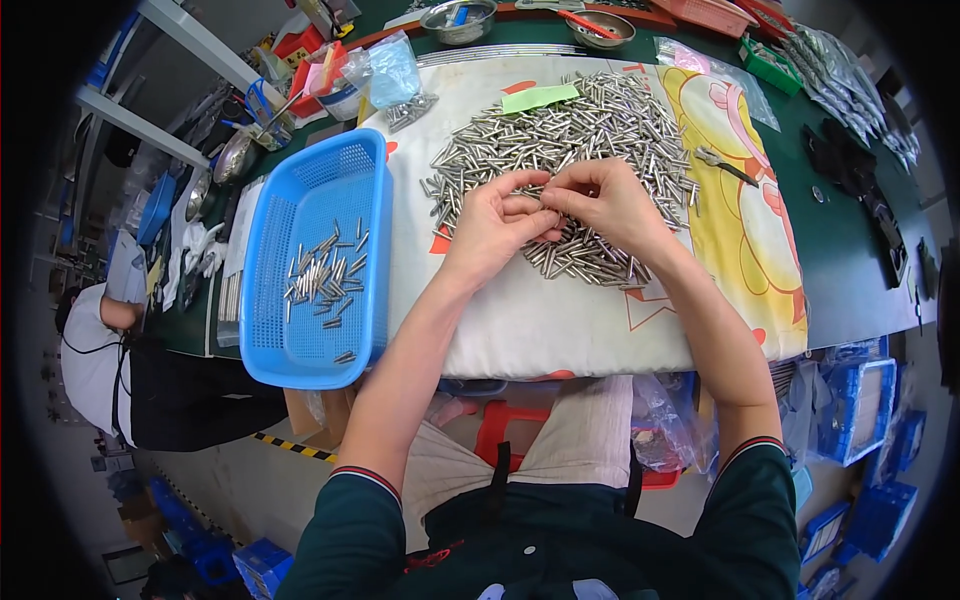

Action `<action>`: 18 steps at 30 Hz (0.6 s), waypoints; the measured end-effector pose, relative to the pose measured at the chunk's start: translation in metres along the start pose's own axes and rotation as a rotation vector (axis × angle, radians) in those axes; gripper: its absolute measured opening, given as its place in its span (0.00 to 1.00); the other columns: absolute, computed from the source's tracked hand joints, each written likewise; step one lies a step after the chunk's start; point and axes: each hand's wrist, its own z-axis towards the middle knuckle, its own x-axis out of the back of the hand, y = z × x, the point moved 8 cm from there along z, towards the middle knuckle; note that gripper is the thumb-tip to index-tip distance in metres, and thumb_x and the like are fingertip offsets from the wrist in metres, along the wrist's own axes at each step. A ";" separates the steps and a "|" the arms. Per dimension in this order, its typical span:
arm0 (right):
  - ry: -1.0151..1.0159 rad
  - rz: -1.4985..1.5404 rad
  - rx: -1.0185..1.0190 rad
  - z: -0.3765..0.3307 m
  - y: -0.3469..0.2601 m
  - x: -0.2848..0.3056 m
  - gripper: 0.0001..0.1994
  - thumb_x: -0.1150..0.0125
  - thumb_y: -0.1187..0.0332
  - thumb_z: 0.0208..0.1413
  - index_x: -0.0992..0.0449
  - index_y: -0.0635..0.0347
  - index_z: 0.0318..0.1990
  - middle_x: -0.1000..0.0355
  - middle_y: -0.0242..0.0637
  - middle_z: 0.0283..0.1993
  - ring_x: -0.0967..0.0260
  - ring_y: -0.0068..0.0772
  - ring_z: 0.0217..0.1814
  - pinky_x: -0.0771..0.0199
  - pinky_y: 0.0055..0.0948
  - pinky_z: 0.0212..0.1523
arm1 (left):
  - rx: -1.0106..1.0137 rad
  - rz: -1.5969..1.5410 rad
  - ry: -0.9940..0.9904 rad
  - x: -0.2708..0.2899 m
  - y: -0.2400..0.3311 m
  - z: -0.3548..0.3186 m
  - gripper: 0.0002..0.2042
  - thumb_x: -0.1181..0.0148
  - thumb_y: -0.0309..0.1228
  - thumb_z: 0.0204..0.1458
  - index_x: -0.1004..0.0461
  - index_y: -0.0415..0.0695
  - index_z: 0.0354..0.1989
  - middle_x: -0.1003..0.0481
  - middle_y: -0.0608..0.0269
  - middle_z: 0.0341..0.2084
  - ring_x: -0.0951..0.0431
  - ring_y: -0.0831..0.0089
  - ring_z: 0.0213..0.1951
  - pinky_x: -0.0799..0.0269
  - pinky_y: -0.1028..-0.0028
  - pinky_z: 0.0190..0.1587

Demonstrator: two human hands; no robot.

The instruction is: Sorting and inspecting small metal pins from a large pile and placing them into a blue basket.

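From the head camera, my left hand (492,222) and my right hand (608,203) meet over the near edge of a broad heap of short silvery metal pins (580,130). The fingertips of both hands pinch together where they touch, seemingly on one small pin between them, though the piece itself is too tiny to make out clearly. The heap lies on a white padded cloth (540,320) spread across the green workbench (850,260); the cloth's right part carries a yellow cartoon print.

To the left, just beside the cloth, sits a blue perforated plastic basket (300,350), and a small scatter of the same pins (325,275) lies on its floor. On the far side of the heap rests a light green paper slip (540,97). Further off, at the far edge of the bench, stand two round steel bowls (458,20). A seated person in a white top (90,350) is at the far left.
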 end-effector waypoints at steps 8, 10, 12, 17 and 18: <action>-0.223 1.060 -0.468 -0.006 0.031 -0.020 0.10 0.39 0.63 0.52 0.29 0.58 0.27 0.34 0.27 0.23 0.40 0.16 0.22 0.37 0.14 0.23 | -0.547 0.371 0.106 -0.003 0.043 -0.013 0.20 0.41 0.28 0.48 0.33 0.43 0.52 0.32 0.59 0.50 0.31 0.69 0.50 0.34 0.70 0.51; -0.328 1.203 -0.553 -0.012 0.035 -0.036 0.07 0.41 0.66 0.52 0.29 0.58 0.29 0.34 0.28 0.25 0.39 0.17 0.23 0.36 0.16 0.25 | -0.618 0.434 0.048 -0.007 0.047 -0.013 0.19 0.41 0.28 0.47 0.30 0.44 0.50 0.32 0.60 0.50 0.32 0.68 0.51 0.36 0.70 0.53; -0.326 1.283 -0.642 -0.016 0.041 -0.051 0.05 0.44 0.69 0.53 0.31 0.60 0.31 0.35 0.31 0.27 0.39 0.19 0.23 0.35 0.17 0.24 | -0.598 0.463 -0.016 -0.011 0.045 -0.014 0.14 0.40 0.27 0.45 0.25 0.45 0.43 0.30 0.61 0.49 0.33 0.65 0.52 0.40 0.69 0.55; -0.372 1.400 -0.660 -0.019 0.040 -0.064 0.06 0.45 0.69 0.54 0.33 0.61 0.31 0.35 0.33 0.27 0.40 0.20 0.23 0.34 0.17 0.22 | -0.613 0.414 -0.029 -0.007 0.044 -0.012 0.10 0.41 0.25 0.45 0.23 0.43 0.38 0.27 0.61 0.45 0.32 0.66 0.51 0.38 0.69 0.54; -0.368 1.412 -0.665 -0.020 0.039 -0.064 0.06 0.45 0.69 0.54 0.33 0.61 0.32 0.36 0.33 0.27 0.40 0.20 0.23 0.34 0.17 0.22 | -0.615 0.407 -0.018 -0.006 0.043 -0.012 0.10 0.41 0.24 0.45 0.23 0.42 0.37 0.26 0.61 0.43 0.31 0.66 0.50 0.38 0.70 0.53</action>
